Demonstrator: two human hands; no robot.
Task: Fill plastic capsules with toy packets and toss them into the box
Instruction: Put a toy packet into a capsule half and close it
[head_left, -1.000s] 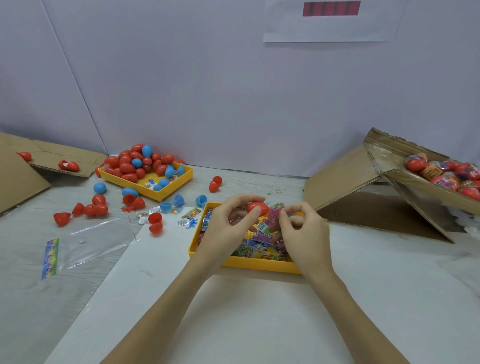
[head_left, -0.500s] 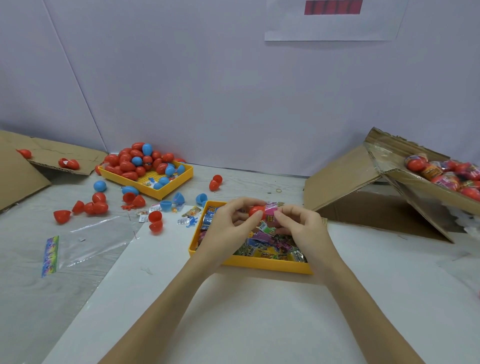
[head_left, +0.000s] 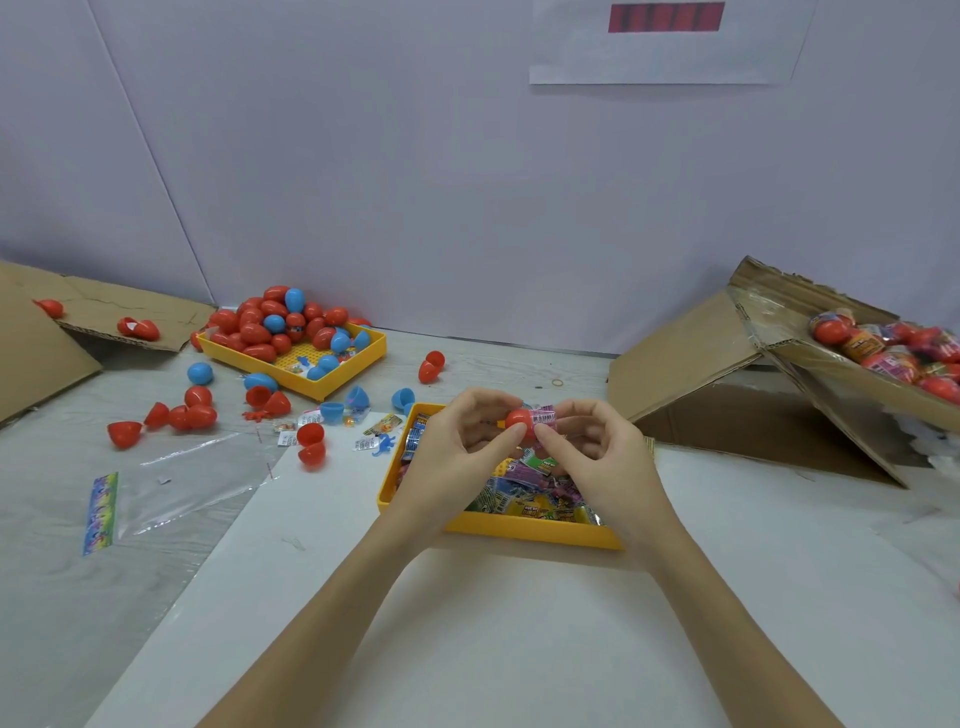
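Both hands meet above the near yellow tray at the middle of the table. My left hand has its grip clamped on a red capsule half, thumb and fingers pinching it from the left. My right hand has its grip closed on a pink toy packet, which sits against the capsule's open side; I cannot tell how far in it goes. Beneath the hands the tray holds a loose heap of bright packets.

At the back left a second yellow tray is piled with red and blue capsules, and more capsule halves lie scattered on the table around it. A clear plastic bag with a coloured strip lies flat at the left. A sheet of cardboard lies at the far left with a few red capsules on it.

At the right stands the cardboard box, tilted, one flap down on the table. Its upper edge shows filled capsules, some in printed wrap.
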